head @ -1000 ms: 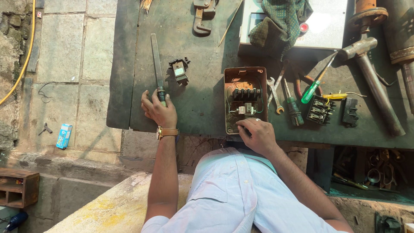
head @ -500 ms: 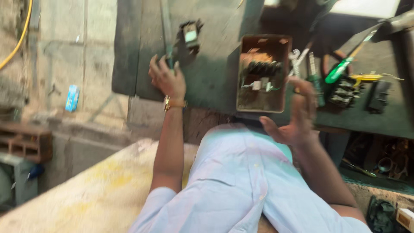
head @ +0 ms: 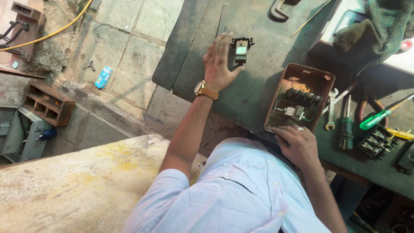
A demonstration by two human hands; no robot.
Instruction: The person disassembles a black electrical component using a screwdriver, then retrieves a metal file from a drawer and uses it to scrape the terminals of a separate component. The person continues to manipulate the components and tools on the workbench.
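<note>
Since the earlier frames, the left hand (head: 218, 62) has let go of the rod (head: 222, 17); its fingers now spread open beside the switch part (head: 241, 50) at upper centre. Right hand (head: 297, 146) grips the box (head: 302, 77) rim on the bench (head: 254, 90).

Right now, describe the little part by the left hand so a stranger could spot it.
On the dark green workbench, find the left hand wearing a tan-strapped watch. Just beyond its fingertips lies a small black electrical component with a pale green centre, alone, well apart from the rusty open box.
</note>
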